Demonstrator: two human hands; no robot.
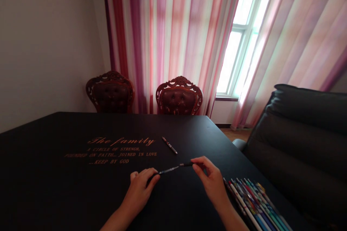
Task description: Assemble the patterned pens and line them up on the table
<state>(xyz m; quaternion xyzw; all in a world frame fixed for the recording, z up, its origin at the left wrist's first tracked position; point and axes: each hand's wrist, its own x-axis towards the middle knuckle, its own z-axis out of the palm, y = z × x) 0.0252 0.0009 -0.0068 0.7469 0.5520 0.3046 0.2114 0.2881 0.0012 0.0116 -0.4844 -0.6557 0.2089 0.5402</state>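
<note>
My left hand pinches the rear of a slim pen, whose pale pointed tip faces right. Close to that tip, a short dark piece, which looks like a pen cap, is held between the thumb and fingers of my right hand. Only a small gap separates tip and dark piece. Beyond both hands, another pen lies slanted on the black table.
Many pens and pencils lie in a bunch at the lower right. The black table bears gold lettering. Two carved chairs stand behind it, and a black leather chair is at the right.
</note>
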